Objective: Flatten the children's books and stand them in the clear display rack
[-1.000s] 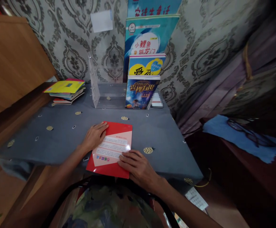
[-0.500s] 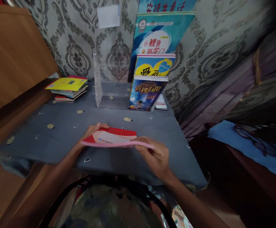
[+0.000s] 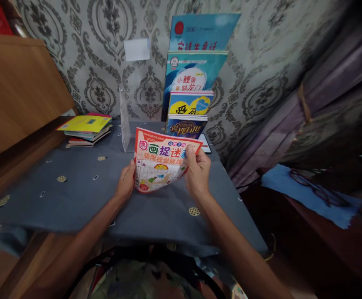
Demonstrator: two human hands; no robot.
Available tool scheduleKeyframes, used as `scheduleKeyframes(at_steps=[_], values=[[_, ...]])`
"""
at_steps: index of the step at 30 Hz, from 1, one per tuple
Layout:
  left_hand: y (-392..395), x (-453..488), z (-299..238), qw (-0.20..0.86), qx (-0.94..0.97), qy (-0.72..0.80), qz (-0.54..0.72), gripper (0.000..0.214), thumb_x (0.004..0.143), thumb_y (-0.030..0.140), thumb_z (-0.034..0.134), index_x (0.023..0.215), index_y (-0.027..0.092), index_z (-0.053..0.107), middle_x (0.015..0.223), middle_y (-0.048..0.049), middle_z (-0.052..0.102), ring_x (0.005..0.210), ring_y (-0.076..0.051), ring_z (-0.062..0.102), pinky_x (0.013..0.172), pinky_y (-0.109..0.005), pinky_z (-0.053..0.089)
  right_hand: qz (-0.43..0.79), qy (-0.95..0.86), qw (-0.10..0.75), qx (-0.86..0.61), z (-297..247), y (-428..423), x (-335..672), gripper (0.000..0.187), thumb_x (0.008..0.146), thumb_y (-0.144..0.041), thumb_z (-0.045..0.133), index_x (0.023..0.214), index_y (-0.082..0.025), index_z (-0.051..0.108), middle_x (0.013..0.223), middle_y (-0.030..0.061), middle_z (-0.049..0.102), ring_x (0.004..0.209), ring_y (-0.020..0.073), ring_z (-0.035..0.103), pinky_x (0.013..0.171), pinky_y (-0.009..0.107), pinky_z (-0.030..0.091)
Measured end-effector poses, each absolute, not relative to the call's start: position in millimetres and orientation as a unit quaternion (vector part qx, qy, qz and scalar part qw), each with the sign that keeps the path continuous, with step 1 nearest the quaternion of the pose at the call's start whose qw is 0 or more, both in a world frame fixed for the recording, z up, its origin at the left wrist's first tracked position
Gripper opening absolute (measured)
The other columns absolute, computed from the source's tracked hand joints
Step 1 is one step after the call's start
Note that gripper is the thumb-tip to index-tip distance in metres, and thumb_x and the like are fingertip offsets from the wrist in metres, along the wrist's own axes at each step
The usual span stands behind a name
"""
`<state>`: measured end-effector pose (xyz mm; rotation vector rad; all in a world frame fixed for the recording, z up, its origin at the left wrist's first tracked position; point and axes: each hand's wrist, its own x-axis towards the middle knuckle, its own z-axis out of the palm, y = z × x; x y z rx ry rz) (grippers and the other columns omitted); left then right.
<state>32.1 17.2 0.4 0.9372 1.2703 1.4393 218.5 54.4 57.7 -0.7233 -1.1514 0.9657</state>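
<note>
Across the middle of the head view, a thin booklet (image 3: 157, 160) with a red border and large coloured characters is tilted up over the bench (image 3: 65, 207), its printed front facing the camera and its lower right side curling. Whether its bottom edge touches the cloth-covered surface, I cannot tell. At its upper right corner, the right hand (image 3: 197, 171) has the booklet pinched, thumb on the front and fingers bent behind. Against its left edge rests the left hand (image 3: 125, 180), thumb along the side; its fingers are mostly hidden, so I cannot tell how firmly they close.

Just behind the booklet, towards the upper centre, a clear rack (image 3: 125, 128) holds upright books in tiers: a blue book (image 3: 199, 31) at the top, a teal book (image 3: 196, 68) below it, then a yellow-and-blue book (image 3: 189, 103) and a dark blue book (image 3: 185, 128), whose lower part is covered by the booklet. At the left of the frame, well apart from both hands, lies a pile of books (image 3: 86, 129) with a yellow cover uppermost. Towards the right edge, glasses (image 3: 318, 190) lie on a blue cloth (image 3: 280, 178).
</note>
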Motion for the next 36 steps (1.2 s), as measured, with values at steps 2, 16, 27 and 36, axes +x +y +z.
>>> scheduleKeyframes(at_steps=[2, 16, 27, 36], values=[[20.0, 38.0, 0.3, 0.483, 0.380, 0.489, 0.618, 0.070, 0.078, 0.079, 0.056, 0.107, 0.017, 0.073, 0.103, -0.0081, 0.079, 0.118, -0.032, 0.065, 0.094, -0.039, 0.056, 0.455, -0.506, 0.661, -0.316, 59.7, 63.8, 213.4, 0.036, 0.090, -0.055, 0.055, 0.104, -0.024, 0.066, 0.097, 0.0046, 0.076, 0.092, 0.0202, 0.072, 0.076, 0.035, 0.060], [49.3, -23.4, 3.1, 0.568, 0.369, 0.571, 0.464, 0.041, 0.077, 0.054, 0.071, 0.090, 0.016, 0.069, 0.080, -0.0079, 0.077, 0.068, -0.023, 0.071, 0.064, -0.034, 0.057, 0.677, -0.386, 0.520, -0.349, -8.2, 89.4, 217.7, 0.052, 0.051, -0.051, 0.091, 0.087, -0.019, 0.070, 0.077, 0.0029, 0.077, 0.069, 0.0207, 0.072, 0.066, 0.033, 0.060], [52.8, -37.4, -2.7, 0.043, 0.669, 0.719, 0.184, 0.030, 0.093, 0.037, 0.048, 0.112, 0.021, 0.064, 0.107, -0.0112, 0.070, 0.098, -0.028, 0.066, 0.086, -0.038, 0.051, 0.295, -0.723, 0.369, -0.504, -30.3, 97.0, 235.6, 0.015, 0.082, -0.027, 0.066, 0.092, -0.018, 0.073, 0.087, 0.0041, 0.074, 0.077, 0.0178, 0.065, 0.071, 0.029, 0.050], [89.1, 0.1, -7.1, 0.056, 0.804, 0.547, 0.225, 0.031, 0.095, 0.013, 0.039, 0.117, 0.019, 0.060, 0.114, -0.0093, 0.065, 0.109, -0.023, 0.059, 0.100, -0.039, 0.047, 0.220, -0.749, 0.353, -0.516, -35.4, 97.7, 234.1, 0.029, 0.087, -0.014, 0.056, 0.111, -0.022, 0.071, 0.105, 0.0062, 0.076, 0.100, 0.0216, 0.066, 0.091, 0.036, 0.051]])
